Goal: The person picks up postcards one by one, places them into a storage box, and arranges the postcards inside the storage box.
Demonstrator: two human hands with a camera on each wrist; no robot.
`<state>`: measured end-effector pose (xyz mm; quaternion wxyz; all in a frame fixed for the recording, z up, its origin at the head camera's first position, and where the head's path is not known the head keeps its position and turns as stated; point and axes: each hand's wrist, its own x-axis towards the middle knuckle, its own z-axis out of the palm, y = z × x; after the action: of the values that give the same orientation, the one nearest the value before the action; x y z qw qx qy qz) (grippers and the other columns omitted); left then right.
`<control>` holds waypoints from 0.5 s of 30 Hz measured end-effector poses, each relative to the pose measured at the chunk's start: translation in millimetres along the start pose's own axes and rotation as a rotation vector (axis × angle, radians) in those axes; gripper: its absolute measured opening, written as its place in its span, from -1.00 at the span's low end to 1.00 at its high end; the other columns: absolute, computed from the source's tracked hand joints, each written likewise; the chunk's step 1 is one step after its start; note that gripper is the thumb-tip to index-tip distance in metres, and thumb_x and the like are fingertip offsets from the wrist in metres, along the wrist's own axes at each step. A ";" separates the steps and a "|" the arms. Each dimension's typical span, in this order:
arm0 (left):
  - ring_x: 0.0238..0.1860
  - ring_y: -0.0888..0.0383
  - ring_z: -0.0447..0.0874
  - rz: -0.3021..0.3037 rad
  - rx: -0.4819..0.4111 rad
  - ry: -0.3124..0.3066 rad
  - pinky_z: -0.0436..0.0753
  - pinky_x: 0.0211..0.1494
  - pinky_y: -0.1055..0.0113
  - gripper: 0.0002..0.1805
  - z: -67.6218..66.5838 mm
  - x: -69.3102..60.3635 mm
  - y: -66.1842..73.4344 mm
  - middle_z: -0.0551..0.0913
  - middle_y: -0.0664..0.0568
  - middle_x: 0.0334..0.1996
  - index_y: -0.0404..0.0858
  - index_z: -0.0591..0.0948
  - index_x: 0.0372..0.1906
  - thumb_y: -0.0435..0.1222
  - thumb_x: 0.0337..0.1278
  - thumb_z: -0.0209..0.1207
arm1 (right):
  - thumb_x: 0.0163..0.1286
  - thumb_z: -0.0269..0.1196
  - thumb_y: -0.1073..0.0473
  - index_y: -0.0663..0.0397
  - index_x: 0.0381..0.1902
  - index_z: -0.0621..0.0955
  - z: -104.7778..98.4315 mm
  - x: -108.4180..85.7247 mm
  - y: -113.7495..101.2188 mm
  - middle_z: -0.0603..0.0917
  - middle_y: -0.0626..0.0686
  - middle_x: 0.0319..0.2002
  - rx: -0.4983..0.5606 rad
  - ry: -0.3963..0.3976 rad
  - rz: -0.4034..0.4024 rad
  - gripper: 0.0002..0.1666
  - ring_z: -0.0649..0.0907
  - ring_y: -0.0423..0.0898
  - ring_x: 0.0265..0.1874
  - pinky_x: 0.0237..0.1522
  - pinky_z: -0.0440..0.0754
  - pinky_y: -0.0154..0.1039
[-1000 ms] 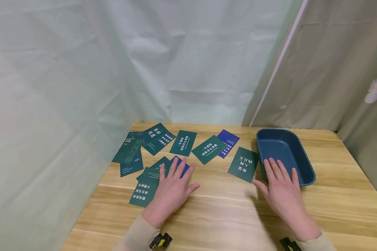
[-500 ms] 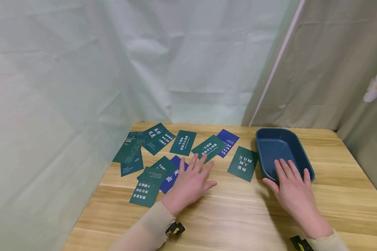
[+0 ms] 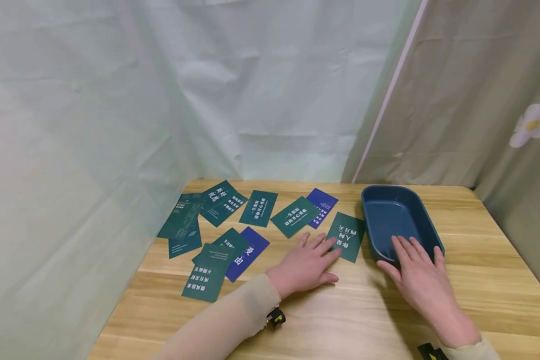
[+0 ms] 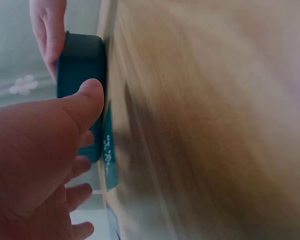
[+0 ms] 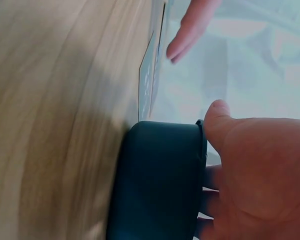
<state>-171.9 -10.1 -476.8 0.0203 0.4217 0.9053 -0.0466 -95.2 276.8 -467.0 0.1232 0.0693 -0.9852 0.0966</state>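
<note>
On your far left, a pale curtain (image 3: 72,150) hangs beside the wooden table (image 3: 324,330). At the table's left edge, one green card (image 3: 180,217) lies partly over a second green card (image 3: 184,245). Just right of these, two more overlap: an upper green card (image 3: 217,192) and a lower green card (image 3: 229,209). Nearer you, a long green card (image 3: 207,275) lies on a tilted green card (image 3: 234,240), with a blue card (image 3: 251,250) at their right. Farther back, a single green card (image 3: 258,207) lies apart, then a slanted green card (image 3: 292,216) whose corner covers part of another blue card (image 3: 324,206).

Your left hand (image 3: 303,265) is above the table, its fingers spread and fairly straight, with nothing in it. Its fingertips reach toward the last green card (image 3: 347,235), which lies just beside the tub.

The dark blue tub (image 3: 393,215) sits on the right side of the table, open side up. Your right hand (image 3: 425,287) is at its near end, fingers extended over the opening and thumb by the rim; you grip nothing with it, and whether it touches the tub you cannot tell.
</note>
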 end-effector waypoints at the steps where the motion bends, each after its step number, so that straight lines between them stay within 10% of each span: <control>1: 0.76 -0.07 0.08 0.018 0.007 -0.013 0.14 0.72 -0.23 -0.20 1.1 2.8 0.4 0.15 0.06 0.77 0.07 0.31 0.76 0.34 0.68 -0.07 | 0.65 0.27 -0.29 0.31 0.58 0.47 0.6 -1.2 -0.2 0.53 0.41 0.48 0.004 -0.006 -0.001 -0.09 0.42 0.42 0.53 0.48 0.06 0.63; 15: 0.63 -0.01 0.32 0.069 0.081 -0.054 0.21 0.71 -0.18 -0.25 4.4 5.2 6.9 0.36 0.04 0.66 0.07 0.37 0.73 0.31 0.68 -0.03 | 0.58 0.41 -0.13 0.17 0.42 0.66 2.4 -9.4 -1.7 0.71 0.27 0.31 0.033 0.042 -0.051 -0.34 0.60 0.35 0.35 0.50 0.10 0.60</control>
<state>-170.0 -2.2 -482.0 0.0291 0.4517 0.8867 -0.0937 -86.5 275.8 -471.3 0.1453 0.0945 -0.9786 0.1111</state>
